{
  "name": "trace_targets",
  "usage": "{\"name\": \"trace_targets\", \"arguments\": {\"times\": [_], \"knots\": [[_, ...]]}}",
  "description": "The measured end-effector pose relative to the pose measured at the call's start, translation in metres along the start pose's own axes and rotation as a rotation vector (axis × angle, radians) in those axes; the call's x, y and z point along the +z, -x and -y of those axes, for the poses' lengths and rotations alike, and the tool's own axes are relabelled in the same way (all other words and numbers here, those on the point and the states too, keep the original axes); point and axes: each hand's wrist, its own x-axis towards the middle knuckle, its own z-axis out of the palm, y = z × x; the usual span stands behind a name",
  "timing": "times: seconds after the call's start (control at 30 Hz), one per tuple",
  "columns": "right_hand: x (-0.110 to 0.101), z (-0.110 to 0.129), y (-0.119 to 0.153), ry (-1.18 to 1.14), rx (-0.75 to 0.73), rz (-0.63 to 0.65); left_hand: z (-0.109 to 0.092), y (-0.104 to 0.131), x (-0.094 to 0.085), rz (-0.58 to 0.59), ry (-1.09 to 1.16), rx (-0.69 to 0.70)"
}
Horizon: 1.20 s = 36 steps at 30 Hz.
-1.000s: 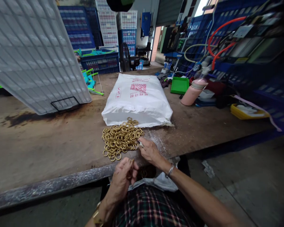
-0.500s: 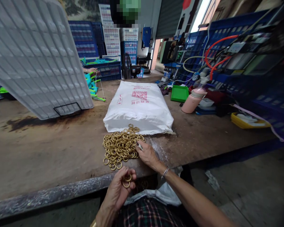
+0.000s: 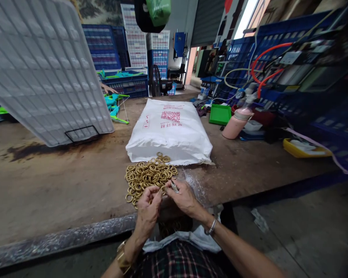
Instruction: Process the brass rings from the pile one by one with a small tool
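A heap of brass-coloured rings (image 3: 146,175) lies on the workbench in front of me. My left hand (image 3: 148,208) is closed in a pinch at the near edge of the heap, apparently on a ring (image 3: 162,189) partly hidden by the fingertips. Fingers bent, my right hand (image 3: 183,197) meets the left at that ring. It also grips a small metal tool (image 3: 174,187) with a dark tip, whose kind I cannot make out. Just behind the rings, a white woven sack (image 3: 168,131) with red print lies flat.
A large grey plastic bin (image 3: 55,77) stands tilted at left. Another person's hand (image 3: 107,88) is behind it, by turquoise and green toy bows (image 3: 116,108). To the right are a green tray (image 3: 220,114), a pink bottle (image 3: 236,125) and a yellow tray (image 3: 304,150).
My left hand has moved up from the bench edge to meet my right hand, which shifted slightly down and left. The other person's hand has moved slightly.
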Motion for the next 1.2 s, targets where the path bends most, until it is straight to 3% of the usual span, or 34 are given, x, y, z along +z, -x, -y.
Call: {"name": "trace_targets", "arguments": {"times": [0.17, 0.37, 0.47, 0.57, 0.67, 0.83, 1.03, 1.2], "knots": [[0.005, 0.001, 0.004, -0.282, 0.299, 0.081, 0.0, 0.004, -0.007, -0.079, -0.121, 0.263], [0.006, 0.004, 0.008, -0.498, 0.534, 0.209, -0.001, 0.008, -0.015, 0.108, -0.101, 0.161], [0.009, 0.0, 0.009, -0.396, 0.498, 0.201, -0.001, 0.008, -0.015, 0.11, -0.158, 0.184], [0.011, -0.005, 0.008, -0.181, 0.341, 0.119, 0.0, 0.01, -0.013, 0.088, -0.221, 0.226], [0.012, -0.007, 0.009, -0.09, 0.225, 0.1, 0.001, 0.013, -0.011, 0.082, -0.15, 0.104], [0.016, -0.009, 0.011, -0.104, 0.226, 0.139, 0.0, 0.019, -0.008, 0.132, 0.071, -0.168], [0.017, -0.008, 0.011, 0.045, 0.092, 0.058, 0.002, 0.021, -0.009, 0.172, 0.085, -0.188], [0.017, -0.009, 0.011, 0.046, 0.122, 0.086, 0.003, 0.023, -0.009, 0.186, 0.154, -0.2]]}}
